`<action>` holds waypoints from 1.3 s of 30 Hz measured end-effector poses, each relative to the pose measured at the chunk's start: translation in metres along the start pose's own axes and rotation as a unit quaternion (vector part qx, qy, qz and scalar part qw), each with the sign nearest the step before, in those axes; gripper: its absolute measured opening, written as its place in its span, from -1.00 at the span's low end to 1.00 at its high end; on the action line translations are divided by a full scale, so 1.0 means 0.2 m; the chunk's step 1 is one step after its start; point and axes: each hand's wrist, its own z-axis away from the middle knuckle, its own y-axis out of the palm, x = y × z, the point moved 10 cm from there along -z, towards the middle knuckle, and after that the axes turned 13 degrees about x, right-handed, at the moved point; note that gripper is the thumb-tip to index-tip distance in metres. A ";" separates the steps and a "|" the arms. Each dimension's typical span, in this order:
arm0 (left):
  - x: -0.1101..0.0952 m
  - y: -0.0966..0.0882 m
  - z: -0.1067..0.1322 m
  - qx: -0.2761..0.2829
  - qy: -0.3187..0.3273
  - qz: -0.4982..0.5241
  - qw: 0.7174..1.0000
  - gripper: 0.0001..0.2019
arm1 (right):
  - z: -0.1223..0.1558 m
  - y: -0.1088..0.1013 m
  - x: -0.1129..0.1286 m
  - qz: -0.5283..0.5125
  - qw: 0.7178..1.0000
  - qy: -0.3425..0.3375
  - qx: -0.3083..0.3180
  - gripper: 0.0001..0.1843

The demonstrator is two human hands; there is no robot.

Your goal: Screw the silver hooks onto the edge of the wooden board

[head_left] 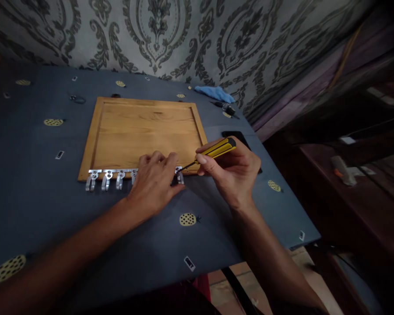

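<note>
A wooden framed board (144, 133) lies flat on the table, its near edge towards me. Along that edge runs a shiny metal hook rail (107, 173) with several hooks hanging past the wood. My left hand (154, 181) is closed over the right half of the rail, fingers curled on the board and thumb by the last hook; it hides the hooks beneath. In a closed grip, my right hand (234, 173) holds a yellow and black screwdriver (218, 149), tilted. Its tip meets the rail near the right-hand hook; whether it sits in a screw I cannot tell.
The table (95, 245) has a blue-grey cloth with pineapple prints. A blue rag (215, 93), a dark tool (228, 109) and a black phone-like slab (238, 136) lie to the right. Scissors-like rings (77, 99) lie back left. A patterned curtain (164, 35) borders the back.
</note>
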 end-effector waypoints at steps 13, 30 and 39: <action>0.00 -0.01 0.00 -0.018 0.007 -0.004 1.000 -0.58 | -0.02 0.02 0.00 -0.031 0.999 0.012 0.037 -0.66; -0.01 -0.01 0.01 -0.028 0.011 -0.008 1.000 -0.61 | -0.02 0.01 0.01 -0.041 0.999 0.007 0.033 -0.66; -0.01 0.00 0.00 -0.008 0.005 -0.011 1.000 -0.58 | 0.00 0.01 0.02 -0.041 0.999 -0.011 -0.008 -0.60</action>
